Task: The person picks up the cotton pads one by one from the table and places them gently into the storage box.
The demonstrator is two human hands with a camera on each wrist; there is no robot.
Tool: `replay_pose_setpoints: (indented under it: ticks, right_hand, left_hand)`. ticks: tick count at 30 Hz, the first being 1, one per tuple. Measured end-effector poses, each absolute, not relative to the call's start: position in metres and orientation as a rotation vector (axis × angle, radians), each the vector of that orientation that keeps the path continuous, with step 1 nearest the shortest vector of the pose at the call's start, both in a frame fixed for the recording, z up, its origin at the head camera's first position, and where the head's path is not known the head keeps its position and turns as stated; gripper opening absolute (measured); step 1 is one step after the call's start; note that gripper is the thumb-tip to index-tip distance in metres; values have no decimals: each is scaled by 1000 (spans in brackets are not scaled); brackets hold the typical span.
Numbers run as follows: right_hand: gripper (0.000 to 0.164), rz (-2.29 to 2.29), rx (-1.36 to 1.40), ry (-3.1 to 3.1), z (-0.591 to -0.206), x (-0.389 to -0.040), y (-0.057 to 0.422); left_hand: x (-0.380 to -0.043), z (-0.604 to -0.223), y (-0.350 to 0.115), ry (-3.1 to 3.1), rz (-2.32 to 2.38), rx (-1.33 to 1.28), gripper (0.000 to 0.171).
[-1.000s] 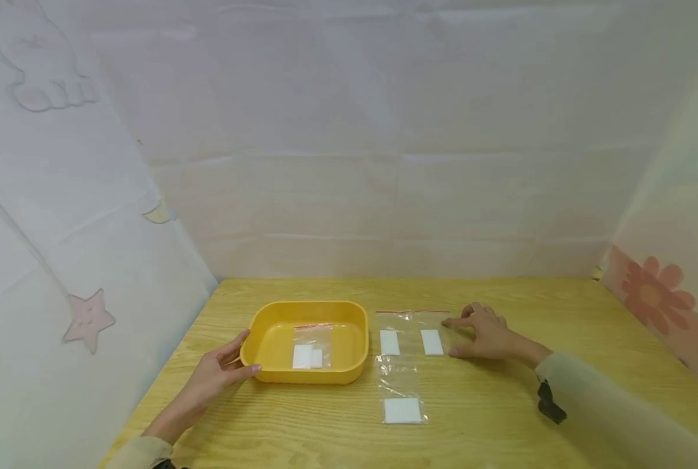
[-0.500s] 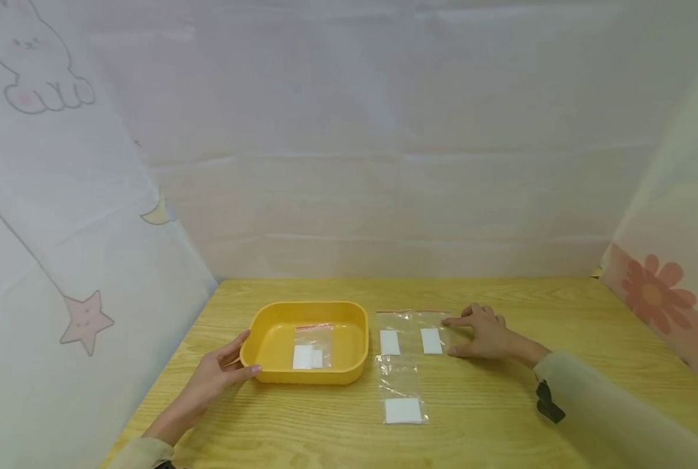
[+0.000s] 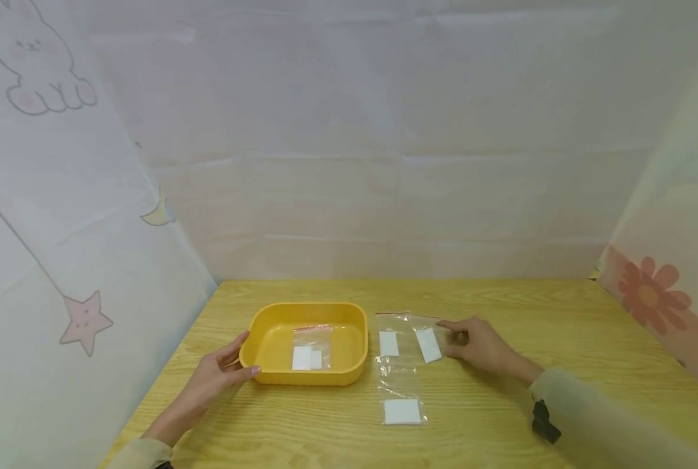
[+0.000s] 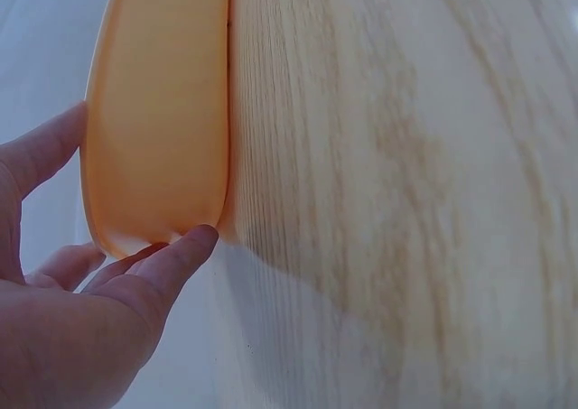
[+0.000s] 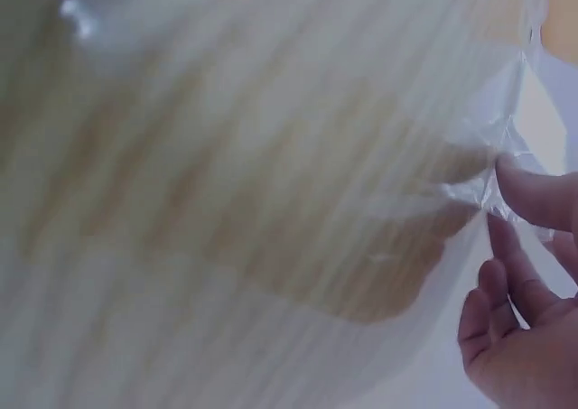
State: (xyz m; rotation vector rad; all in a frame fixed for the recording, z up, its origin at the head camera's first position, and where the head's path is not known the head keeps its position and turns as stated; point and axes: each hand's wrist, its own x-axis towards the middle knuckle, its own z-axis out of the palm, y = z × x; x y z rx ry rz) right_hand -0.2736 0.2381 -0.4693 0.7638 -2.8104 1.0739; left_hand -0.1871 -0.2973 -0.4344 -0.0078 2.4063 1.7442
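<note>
My left hand point(image 3: 211, 379) grips the left end of a yellow plastic tray point(image 3: 334, 377), thumb at one side and fingers round the end; the left wrist view shows the tray's wall point(image 4: 163, 111) between them. Inside the tray lies a clear zip-lock bag point(image 3: 312, 335) with white pieces in it. To the tray's right, my right hand point(image 3: 485, 346) pinches the right edge of another clear zip-lock bag point(image 3: 428, 345), which holds a white card-like piece. In the right wrist view, thumb and fingers point(image 5: 542, 197) meet on the crinkled film point(image 5: 506, 138).
Left of the held bag lies a similar bag point(image 3: 389, 343), and nearer the front is another point(image 3: 402, 410), each with a white piece. All rest on a wood-grain table point(image 3: 530, 417). Printed cloth walls point(image 3: 349, 195) stand at the back and both sides.
The right hand's fingers have drawn together on the bag's edge, and that bag has turned askew, its white piece now tilted. The left hand and tray have stayed in place.
</note>
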Motion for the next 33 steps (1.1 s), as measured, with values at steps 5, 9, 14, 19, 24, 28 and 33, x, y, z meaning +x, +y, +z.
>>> replay_pose_setpoints:
  ticks: [5,9,14,19,24,28,33]
  right_hand:
    - [64,1226,768,-2789,-470,-272,235]
    - [67,1403,781,-2778,-466,-272,235]
    - [74,1641,732,-2805,-460,-270,236]
    - [76,1885,695,-2833,-456,-267,236]
    - [73,2088,705,-2812,-452,-264,236]
    - [75,2119,726,-2779,-446,-263,238]
    - [75,2024,803,-2773,-433,-263,240]
  left_hand:
    - [-186,-435,-297,2425,1725,-11,88]
    - [-186,-435,-296,2429,1716,-12,87]
    - [-186,-435,-296,2433,1723,-3,88]
    - [-186,-434,-296,2441,1715,14,88]
    - [-185,-437,-297,2417,1739,26,88]
    - [-186,-439,-297,2401,1768,34,88]
    - [-186,-439,-297,2429,1749,26,88]
